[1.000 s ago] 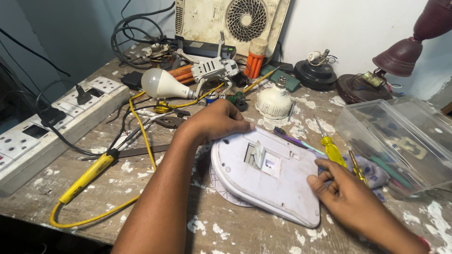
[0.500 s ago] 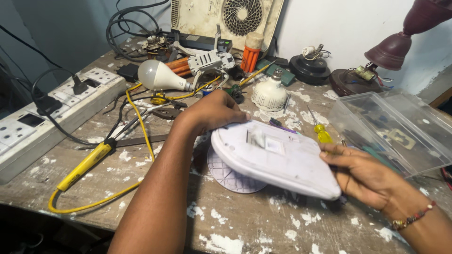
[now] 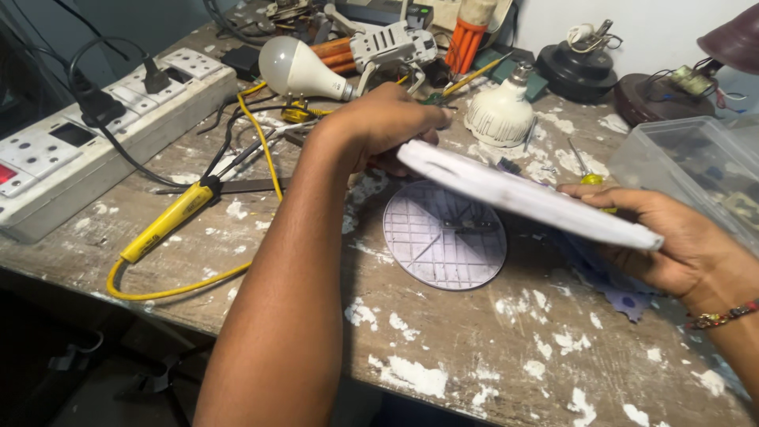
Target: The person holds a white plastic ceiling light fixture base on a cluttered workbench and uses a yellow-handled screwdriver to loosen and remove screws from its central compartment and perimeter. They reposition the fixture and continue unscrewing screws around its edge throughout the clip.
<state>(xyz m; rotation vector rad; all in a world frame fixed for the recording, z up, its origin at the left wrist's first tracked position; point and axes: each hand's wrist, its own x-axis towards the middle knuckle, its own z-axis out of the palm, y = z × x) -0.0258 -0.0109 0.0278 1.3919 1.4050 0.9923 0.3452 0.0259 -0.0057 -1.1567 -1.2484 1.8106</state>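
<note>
Both hands are lifting a flat white panel (image 3: 526,195) off the surface (image 3: 474,348), tilting it so it shows almost edge-on, probably so the person can look along or under it. The left hand (image 3: 383,126) is gripping the far-left end, fingers curled over the edge; the right hand (image 3: 672,237) is cradling the near-right end, fingers wrapping underneath. So the panel is spanning the gap between the hands, hanging above a ribbed round disc (image 3: 444,234) lying flat beneath. A yellow soldering iron (image 3: 166,221) is lying to the left, a bulb (image 3: 294,69) far behind, and a clear box (image 3: 696,166) is sitting at right.
</note>
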